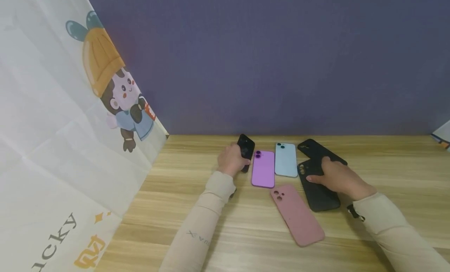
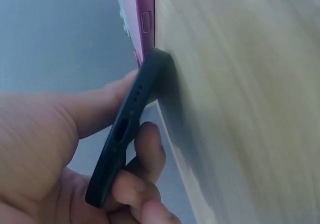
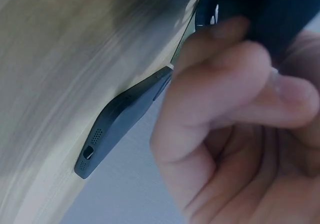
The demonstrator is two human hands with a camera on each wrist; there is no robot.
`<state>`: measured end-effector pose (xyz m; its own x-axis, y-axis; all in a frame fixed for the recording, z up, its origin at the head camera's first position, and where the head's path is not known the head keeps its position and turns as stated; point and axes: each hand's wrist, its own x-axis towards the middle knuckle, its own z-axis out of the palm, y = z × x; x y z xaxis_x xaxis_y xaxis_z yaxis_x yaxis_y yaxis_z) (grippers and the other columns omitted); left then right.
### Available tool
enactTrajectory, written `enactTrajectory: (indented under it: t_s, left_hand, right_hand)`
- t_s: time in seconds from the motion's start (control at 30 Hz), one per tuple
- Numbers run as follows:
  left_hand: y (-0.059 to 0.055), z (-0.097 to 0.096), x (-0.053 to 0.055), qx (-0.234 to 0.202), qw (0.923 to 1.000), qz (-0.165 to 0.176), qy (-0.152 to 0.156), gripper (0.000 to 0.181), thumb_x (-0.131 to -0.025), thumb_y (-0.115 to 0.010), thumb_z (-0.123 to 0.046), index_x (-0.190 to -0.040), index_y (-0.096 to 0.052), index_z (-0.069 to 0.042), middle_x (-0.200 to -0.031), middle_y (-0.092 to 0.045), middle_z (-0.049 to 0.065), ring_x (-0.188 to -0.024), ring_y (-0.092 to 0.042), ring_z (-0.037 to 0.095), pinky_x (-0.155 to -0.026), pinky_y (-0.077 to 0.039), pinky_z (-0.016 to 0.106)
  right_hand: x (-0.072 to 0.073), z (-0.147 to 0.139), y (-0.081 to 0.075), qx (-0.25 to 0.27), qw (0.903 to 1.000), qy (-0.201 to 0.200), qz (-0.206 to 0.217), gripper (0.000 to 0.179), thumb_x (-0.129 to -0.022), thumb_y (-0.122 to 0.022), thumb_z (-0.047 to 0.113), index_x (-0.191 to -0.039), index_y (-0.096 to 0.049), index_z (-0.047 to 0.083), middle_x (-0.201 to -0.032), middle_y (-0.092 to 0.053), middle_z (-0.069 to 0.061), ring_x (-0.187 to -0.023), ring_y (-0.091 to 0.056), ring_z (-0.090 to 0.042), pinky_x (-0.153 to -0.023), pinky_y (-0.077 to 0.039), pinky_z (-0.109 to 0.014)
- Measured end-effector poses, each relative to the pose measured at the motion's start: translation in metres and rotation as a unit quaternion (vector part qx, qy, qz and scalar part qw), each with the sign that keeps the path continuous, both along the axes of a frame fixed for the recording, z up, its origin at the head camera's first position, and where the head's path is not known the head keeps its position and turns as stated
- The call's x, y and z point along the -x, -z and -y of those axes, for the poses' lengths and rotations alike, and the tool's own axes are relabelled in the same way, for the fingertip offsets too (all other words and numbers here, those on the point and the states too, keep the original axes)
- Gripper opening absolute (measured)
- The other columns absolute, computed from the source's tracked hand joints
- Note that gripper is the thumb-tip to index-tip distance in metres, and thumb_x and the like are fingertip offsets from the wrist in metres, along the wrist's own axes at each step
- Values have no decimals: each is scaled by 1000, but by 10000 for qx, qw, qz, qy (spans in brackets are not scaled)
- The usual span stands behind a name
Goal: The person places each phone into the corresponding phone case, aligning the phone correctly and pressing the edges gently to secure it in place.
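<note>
My left hand grips a black phone at the back of the table. In the left wrist view the phone is tilted, one long edge close over the wood, with the thumb on one face and curled fingers on the other. My right hand holds a black phone case with camera holes, thumb on its upper face. Seen from the right wrist, curled fingers hold the dark case, which is partly cut off. Behind it lies a second black phone case, partly overlapped.
Between the hands a purple phone and a light blue phone lie side by side. A pink phone case lies nearer on the wooden table. A dark panel stands behind, and a printed white sheet hangs left.
</note>
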<state>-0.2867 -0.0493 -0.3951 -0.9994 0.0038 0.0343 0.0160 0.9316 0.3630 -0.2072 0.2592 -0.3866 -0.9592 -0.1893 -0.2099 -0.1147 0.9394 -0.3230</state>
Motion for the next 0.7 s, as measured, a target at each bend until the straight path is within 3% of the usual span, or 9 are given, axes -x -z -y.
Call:
enactTrajectory:
  t_s: [0.2,0.37,0.43,0.5,0.6,0.7]
  left_hand:
    - [-1,1,2,-95,10000,-15,-9,49,-87,-82,-38,-118,-66,-3,-107,-74,13,-94,-69,26,-77,-57,41]
    - [-1,1,2,-146,9998,-105,46,42,-91,-77,-36,-116,-67,-4,-105,-73,12,-90,-69,25,-73,-57,41]
    - [-1,1,3,-114,9999,-111,55,41,-92,-76,-36,-116,-67,-4,-104,-73,13,-89,-69,26,-71,-57,41]
    - [0,2,4,-68,9999,-127,64,41,-94,-74,-36,-117,-67,-3,-104,-73,14,-90,-69,27,-71,-57,41]
    - [0,3,5,-28,9998,-144,105,41,-96,-71,-37,-118,-66,-2,-104,-74,15,-91,-71,29,-71,-58,43]
    - [0,3,5,-17,9998,-147,158,40,-97,-68,-36,-118,-66,-1,-105,-73,16,-92,-71,31,-73,-59,44]
  right_hand:
    - [2,-2,-3,33,9998,-68,180,101,-100,-62,48,-141,-17,-33,-129,-49,-52,-103,-67,-51,-81,-57,-56]
    - [0,-3,-3,46,9999,-130,48,95,-102,-62,40,-140,-18,-34,-130,-46,-53,-107,-64,-54,-86,-55,-61]
    - [-1,-3,-3,143,9997,-183,71,93,-103,-61,37,-140,-15,-35,-118,-57,-50,-91,-71,-46,-80,-58,-55]
    - [-2,-3,-3,302,9992,-218,140,90,-104,-58,32,-142,-11,-34,-95,-68,-39,-68,-71,-35,-69,-59,-47]
    - [-4,-2,-4,546,9978,-245,282,85,-106,-52,26,-144,-3,-33,-67,-65,-16,-44,-59,-21,-55,-53,-36]
    - [-5,-2,-5,598,9973,-200,366,83,-105,-49,22,-145,0,-31,-78,-69,-23,-42,-58,-19,-54,-52,-33]
